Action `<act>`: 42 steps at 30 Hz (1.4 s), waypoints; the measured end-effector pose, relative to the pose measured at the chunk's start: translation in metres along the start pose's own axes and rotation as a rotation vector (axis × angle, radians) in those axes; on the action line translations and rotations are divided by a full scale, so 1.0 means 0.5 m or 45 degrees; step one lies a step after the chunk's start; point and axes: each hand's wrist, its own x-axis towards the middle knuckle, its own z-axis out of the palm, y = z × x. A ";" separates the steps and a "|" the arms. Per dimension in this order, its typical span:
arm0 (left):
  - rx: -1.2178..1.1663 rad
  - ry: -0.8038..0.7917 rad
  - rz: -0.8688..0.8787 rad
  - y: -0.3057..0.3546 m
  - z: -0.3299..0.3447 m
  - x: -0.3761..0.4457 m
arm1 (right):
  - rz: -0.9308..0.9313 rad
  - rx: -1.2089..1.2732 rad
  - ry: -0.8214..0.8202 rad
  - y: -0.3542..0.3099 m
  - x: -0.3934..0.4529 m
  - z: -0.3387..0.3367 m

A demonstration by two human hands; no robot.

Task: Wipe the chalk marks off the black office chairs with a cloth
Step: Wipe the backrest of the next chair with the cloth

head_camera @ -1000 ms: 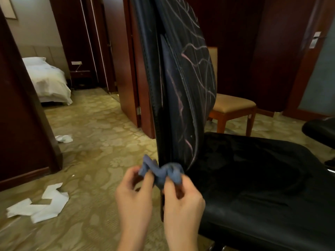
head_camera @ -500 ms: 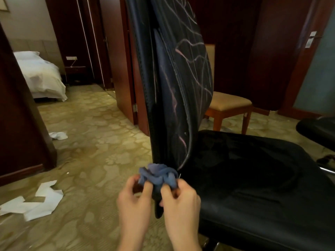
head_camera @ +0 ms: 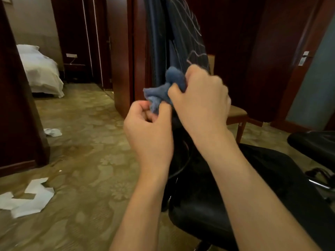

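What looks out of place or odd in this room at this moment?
Torn white paper scraps and a crumpled white piece litter the patterned carpet on the left. The black office chair's backrest is scribbled with pale chalk lines. Both hands hold a bunched blue cloth near it.

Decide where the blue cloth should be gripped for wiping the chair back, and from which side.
Grip the bunched middle of the cloth from the near side, as the right hand does. That leaves a wad facing the chalked chair back.
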 end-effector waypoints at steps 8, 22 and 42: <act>0.431 -0.052 -0.300 -0.160 -0.100 -0.152 | -0.071 -0.138 -0.120 0.115 -0.207 0.136; 0.256 -0.118 -0.042 -0.068 -0.020 -0.069 | -0.090 -0.083 -0.032 0.081 -0.063 0.034; 0.638 -0.027 -0.149 -0.209 -0.117 -0.228 | 0.691 0.623 -0.174 0.177 -0.329 0.158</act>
